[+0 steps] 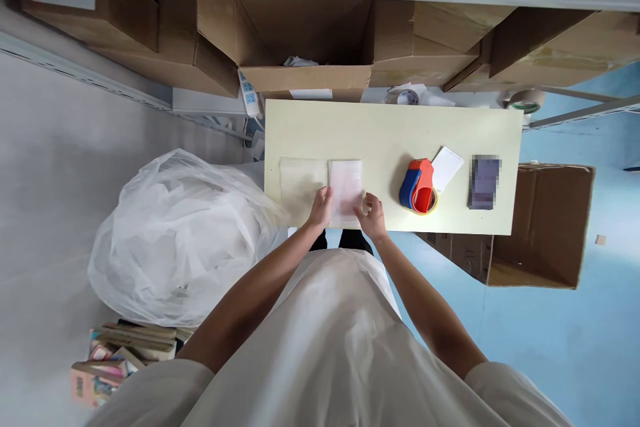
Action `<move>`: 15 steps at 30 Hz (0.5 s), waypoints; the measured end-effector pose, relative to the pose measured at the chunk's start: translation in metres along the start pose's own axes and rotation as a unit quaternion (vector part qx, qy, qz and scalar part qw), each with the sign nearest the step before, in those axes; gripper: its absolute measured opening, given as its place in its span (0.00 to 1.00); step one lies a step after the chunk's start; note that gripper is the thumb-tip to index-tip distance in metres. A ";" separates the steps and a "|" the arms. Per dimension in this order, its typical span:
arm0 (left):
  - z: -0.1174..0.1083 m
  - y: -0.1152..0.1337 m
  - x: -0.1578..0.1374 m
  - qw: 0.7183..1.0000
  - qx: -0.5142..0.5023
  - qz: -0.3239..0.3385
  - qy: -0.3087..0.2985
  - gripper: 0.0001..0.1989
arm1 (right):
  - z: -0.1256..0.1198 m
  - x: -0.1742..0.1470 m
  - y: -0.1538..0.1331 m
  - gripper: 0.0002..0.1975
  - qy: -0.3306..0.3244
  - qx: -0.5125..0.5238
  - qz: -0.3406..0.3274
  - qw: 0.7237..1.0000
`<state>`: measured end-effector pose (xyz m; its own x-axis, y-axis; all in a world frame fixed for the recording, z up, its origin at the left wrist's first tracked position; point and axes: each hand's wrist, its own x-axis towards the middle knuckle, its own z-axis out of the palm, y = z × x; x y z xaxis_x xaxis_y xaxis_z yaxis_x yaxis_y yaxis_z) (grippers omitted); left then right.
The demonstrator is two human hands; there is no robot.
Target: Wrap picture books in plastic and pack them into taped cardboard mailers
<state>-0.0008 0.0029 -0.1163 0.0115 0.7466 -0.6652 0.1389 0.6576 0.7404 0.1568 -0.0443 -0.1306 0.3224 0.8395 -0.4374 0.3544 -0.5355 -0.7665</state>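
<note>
On the pale table lies a flat, pinkish-white rectangular packet (346,180) with a slightly glossy surface. A thin translucent plastic sheet (301,181) spreads flat to its left. My left hand (321,208) is at the packet's lower left edge, fingers pressed together on the border of the plastic sheet. At the lower right edge, my right hand (373,217) has its thumb and fingers apart, with the thumb touching the packet. Right of my hands stands a red and blue tape dispenser (423,187) beside a white card (447,168).
A blurred-out dark rectangular item (485,182) lies on the table's (310,127) right side. Open cardboard boxes (307,77) line the back under a shelf. A large plastic bag (185,240) stands left, books (120,360) below it. An open carton (543,227) sits right.
</note>
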 end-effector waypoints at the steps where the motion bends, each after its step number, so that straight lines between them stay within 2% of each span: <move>1: -0.002 0.000 -0.003 1.000 0.011 -0.004 0.007 0.27 | 0.002 0.002 0.001 0.28 -0.006 0.019 0.016 1.000; 5: -0.005 -0.004 -0.013 1.000 0.013 -0.016 -0.001 0.28 | 0.010 0.010 -0.003 0.30 -0.024 0.098 0.067 0.993; 7: -0.001 -0.004 -0.012 1.000 -0.005 -0.018 -0.002 0.29 | 0.007 0.015 -0.004 0.29 -0.018 0.132 0.084 0.988; 10: 0.016 -0.003 -0.006 0.999 -0.030 -0.013 -0.029 0.29 | -0.016 0.019 -0.003 0.26 -0.039 0.195 0.086 0.976; 15: 0.052 0.008 0.002 0.989 -0.057 -0.014 -0.136 0.30 | -0.062 0.018 -0.013 0.21 -0.087 0.216 0.074 0.970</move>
<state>0.0514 0.0047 -0.1166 0.2776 0.6834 -0.6752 0.0304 0.6963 0.7171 0.2121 -0.0280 -0.0993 0.1762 0.7797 -0.6008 -0.0970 -0.5936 -0.7989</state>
